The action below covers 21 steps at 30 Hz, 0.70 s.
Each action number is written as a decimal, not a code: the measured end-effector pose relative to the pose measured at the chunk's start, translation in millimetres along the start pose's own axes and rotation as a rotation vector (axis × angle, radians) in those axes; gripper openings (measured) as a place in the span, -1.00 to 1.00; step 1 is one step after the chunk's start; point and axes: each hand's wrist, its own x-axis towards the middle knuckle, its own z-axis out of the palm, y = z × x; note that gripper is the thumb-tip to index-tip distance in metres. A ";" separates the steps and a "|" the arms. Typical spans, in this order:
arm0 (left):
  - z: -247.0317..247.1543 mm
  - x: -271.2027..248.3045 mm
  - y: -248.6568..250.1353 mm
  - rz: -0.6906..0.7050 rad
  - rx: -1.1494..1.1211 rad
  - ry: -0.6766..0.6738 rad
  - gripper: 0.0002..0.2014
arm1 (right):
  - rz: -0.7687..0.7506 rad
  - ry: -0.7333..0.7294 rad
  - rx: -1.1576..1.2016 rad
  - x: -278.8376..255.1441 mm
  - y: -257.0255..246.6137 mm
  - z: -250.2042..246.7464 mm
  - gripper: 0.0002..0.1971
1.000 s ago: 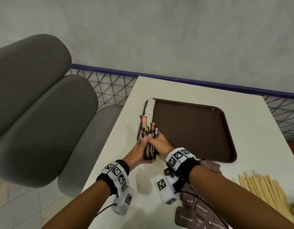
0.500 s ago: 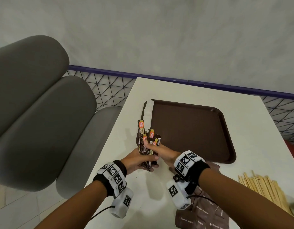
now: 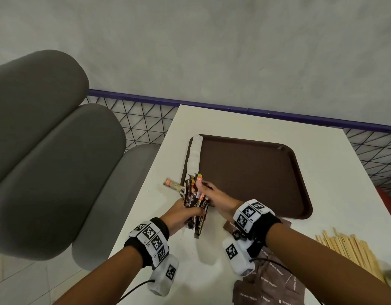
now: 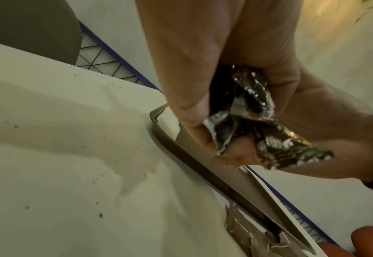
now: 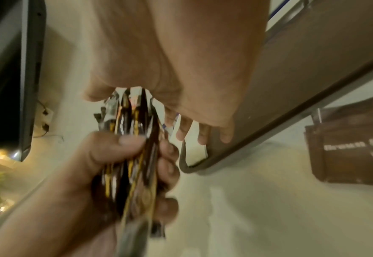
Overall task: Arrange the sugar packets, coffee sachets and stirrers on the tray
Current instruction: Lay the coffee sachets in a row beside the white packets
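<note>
My left hand (image 3: 190, 213) grips a bundle of dark coffee sachets (image 3: 195, 199) upright, just left of the brown tray's (image 3: 256, 172) near-left corner. One sachet (image 3: 173, 185) sticks out sideways to the left of the bundle. My right hand (image 3: 204, 188) holds the bundle's top, thumb in front and straight fingers (image 5: 203, 135) behind. The left wrist view shows the crumpled sachet ends (image 4: 258, 107) inside my curled fingers (image 4: 187, 107). A row of white sugar packets (image 3: 195, 155) lies along the tray's left edge.
Brown sugar packets (image 3: 267, 282) lie on the white table (image 3: 333, 172) under my right forearm. A pile of wooden stirrers (image 3: 348, 252) sits at the near right. Grey seat cushions (image 3: 47, 150) and a wire fence with a purple rail (image 3: 278, 113) border the table.
The bundle has tilted and loosened, and one sachet now pokes out to the left. My right hand has slid from the bundle's side to its top right.
</note>
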 end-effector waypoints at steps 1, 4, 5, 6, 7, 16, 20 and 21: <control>-0.4 0.0 -0.2 -0.010 0.011 -0.001 -0.66 | 0.005 0.016 -0.001 1.9 -5.0 -3.3 -0.41; -1.0 1.5 -2.0 -0.039 0.082 -0.031 -0.55 | 0.017 0.014 -0.029 13.5 -16.7 -12.2 -0.35; -1.0 2.0 -1.9 -0.041 0.099 -0.040 -0.57 | 0.036 -0.001 -0.020 17.1 -20.3 -13.4 -0.39; -0.9 2.6 -1.8 -0.042 0.108 -0.047 -0.61 | 0.064 -0.013 -0.027 21.2 -22.4 -14.1 -0.41; -0.6 2.9 -1.7 -0.040 0.107 -0.054 -0.63 | 0.092 -0.019 -0.032 24.2 -24.2 -14.8 -0.42; -39.9 -18.8 -10.4 -0.016 -0.015 0.135 -0.62 | -0.062 0.100 -0.298 45.6 4.4 -4.9 -0.72; -76.1 -34.6 -0.2 0.052 -0.092 0.265 -0.74 | -0.287 -0.054 -0.889 55.7 19.3 27.0 -0.58; -84.0 -37.2 1.7 0.062 -0.095 0.286 -0.73 | -0.316 -0.129 -1.000 58.4 23.7 35.3 -0.53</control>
